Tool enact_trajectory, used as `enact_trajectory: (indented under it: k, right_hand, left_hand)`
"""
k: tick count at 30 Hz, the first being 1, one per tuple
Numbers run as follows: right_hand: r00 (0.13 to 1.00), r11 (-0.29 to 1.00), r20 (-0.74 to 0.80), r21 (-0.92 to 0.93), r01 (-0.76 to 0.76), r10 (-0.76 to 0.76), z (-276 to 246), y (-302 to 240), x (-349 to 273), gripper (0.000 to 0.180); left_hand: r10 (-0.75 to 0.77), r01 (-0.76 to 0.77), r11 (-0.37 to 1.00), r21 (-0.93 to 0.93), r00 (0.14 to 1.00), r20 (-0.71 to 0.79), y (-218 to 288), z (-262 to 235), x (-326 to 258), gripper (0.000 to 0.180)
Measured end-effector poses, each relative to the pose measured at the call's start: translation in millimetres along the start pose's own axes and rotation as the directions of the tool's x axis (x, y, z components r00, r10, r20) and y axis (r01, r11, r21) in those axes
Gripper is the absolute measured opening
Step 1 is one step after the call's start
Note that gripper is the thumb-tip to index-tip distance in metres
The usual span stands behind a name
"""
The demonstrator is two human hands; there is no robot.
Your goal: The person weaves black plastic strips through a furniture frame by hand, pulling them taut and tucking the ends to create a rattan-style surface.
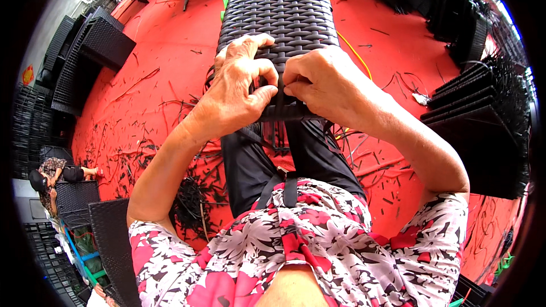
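A long panel of dark woven plastic wicker [278, 8] stretches away from me, its near end above my knees. Over the left side of that end is my left hand [242, 82], its thumb and index finger bent together at the tips, the other fingers lying on the weave. Close beside it my right hand [324, 82] is curled, thumb against the bent index finger, at the right side of the same end. The fingertips of both hands nearly meet over the weave. Whatever thin dark strand they may pinch blends into the wicker.
Dark strip scraps litter the red floor [392, 153]. A bundle of black strips [190, 202] lies by my left elbow. Dark woven panels [108, 40] stand at the left, with more stacked at the right [472, 108]. A yellow cord [355, 54] runs past the panel. Another person [51, 179] sits far left.
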State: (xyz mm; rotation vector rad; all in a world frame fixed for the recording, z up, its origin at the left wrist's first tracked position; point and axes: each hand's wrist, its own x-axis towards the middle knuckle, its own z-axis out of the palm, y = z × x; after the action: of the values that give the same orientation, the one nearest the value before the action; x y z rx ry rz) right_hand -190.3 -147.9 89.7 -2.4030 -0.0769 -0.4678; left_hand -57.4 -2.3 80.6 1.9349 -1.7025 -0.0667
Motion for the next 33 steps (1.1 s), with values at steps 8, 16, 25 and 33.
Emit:
enact_trajectory:
  k: [8,16,25,33]
  right_hand:
    - [0.988,0.994,-0.153,-0.113,0.011,-0.028,1.2,7.0,-1.6,0.006]
    - [0.977,0.940,-0.162,0.331,-0.079,0.139,8.5,-11.9,17.2,0.016]
    - [0.983,0.975,-0.164,0.216,-0.050,0.087,2.4,-10.1,23.8,0.014]
    - [0.979,0.948,0.177,-0.281,0.148,-0.100,-4.0,-20.3,41.6,0.016]
  left_hand:
    - [-0.104,0.109,0.990,-0.090,0.993,0.056,-6.3,-0.8,12.7,0.006]
    - [-0.208,0.192,0.875,-0.444,0.978,0.011,-13.8,-34.9,15.9,0.003]
    - [-0.095,0.084,0.995,-0.048,0.946,-0.311,-2.1,-31.2,-11.8,0.004]
    - [0.085,-0.070,0.982,0.174,0.993,-0.080,-13.4,-19.8,-30.2,0.009]
